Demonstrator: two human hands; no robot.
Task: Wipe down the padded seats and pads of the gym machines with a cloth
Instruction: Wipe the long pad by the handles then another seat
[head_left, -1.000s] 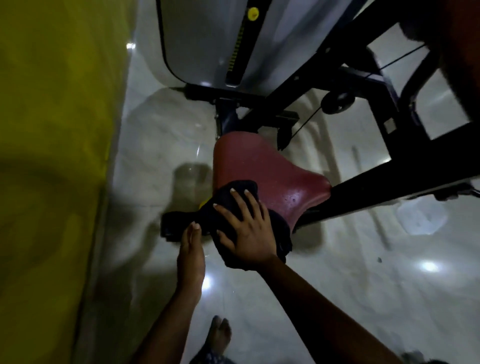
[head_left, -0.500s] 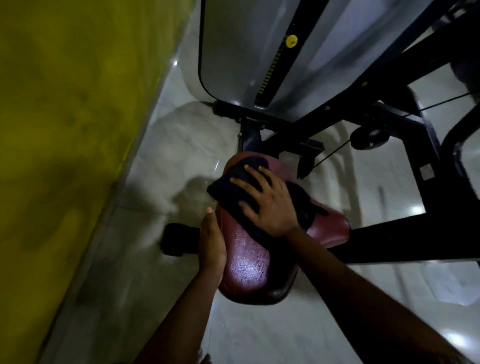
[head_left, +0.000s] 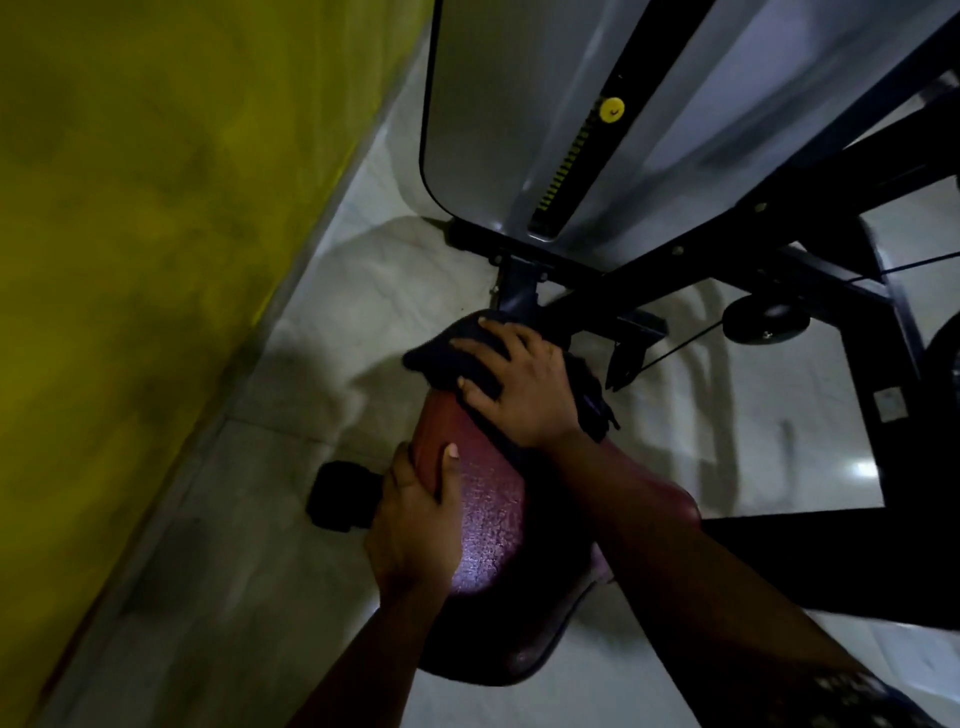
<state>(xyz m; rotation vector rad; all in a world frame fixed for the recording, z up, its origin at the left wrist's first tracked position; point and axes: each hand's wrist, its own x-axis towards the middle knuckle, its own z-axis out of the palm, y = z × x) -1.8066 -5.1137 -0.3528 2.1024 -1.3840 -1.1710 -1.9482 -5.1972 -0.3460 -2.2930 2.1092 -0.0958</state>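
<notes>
The dark cloth (head_left: 439, 364) is bunched on the far, narrow end of the red seat (head_left: 488, 509), close to the post on which the seat is mounted. It is pressed down by the right hand (head_left: 519, 384), which is laid flat on it, palm down, with the fingers spread and only slightly bent; the thumb is turned toward the near side. Part of the cloth is left showing beyond the fingertips and to the right of the wrist. The right forearm is stretched diagonally across the seat from the lower right.

The seat's left edge is gripped by the left hand (head_left: 413, 525): the thumb is laid on the padded top, while the fingers are curled over the side. The left forearm is raised from the bottom of the view, nearly straight. A wet sheen is seen on the seat just beside this hand.

A black knob (head_left: 340, 496) is seen just left of the left hand, below the seat. A pale glossy floor (head_left: 363, 312) is spread underneath. Beyond the seat, a grey panel (head_left: 493, 130) with a yellow pin (head_left: 611, 110) is held in a black frame (head_left: 675, 260), and a pulley (head_left: 766, 319) is seen to the right. The left side is filled by a yellow wall (head_left: 130, 260).
</notes>
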